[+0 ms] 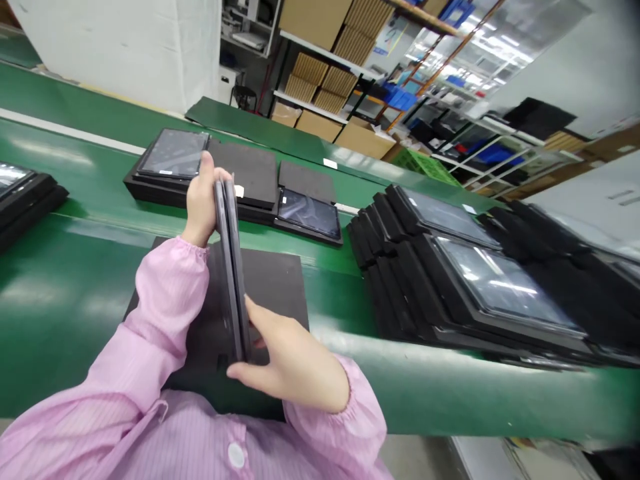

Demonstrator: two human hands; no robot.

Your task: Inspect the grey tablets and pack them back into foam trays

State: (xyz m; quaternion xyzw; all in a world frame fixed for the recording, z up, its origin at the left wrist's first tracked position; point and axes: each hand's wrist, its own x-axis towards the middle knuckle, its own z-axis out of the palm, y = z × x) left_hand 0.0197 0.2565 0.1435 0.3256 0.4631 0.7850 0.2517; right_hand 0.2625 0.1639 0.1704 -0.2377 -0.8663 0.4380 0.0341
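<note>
Two thin dark tablets [231,267] stand on edge, face against face, between my hands above a black foam mat [277,280]. My left hand [201,203] grips their far end, thumb up. Around the near end, my right hand [283,353] is closed, with its thumb on the near side and its fingers partly hidden behind. Just beyond, black foam trays lie on the green bench; one bears a tablet [175,153] at the left, another a tablet [310,213] at the right.
On the right stand several stacked black foam trays [415,287] with screens on top [505,277]. Another tray [30,200] sits at the far left of the green bench [90,280]. Behind are shelves with cardboard boxes [320,127] and a green crate [423,167].
</note>
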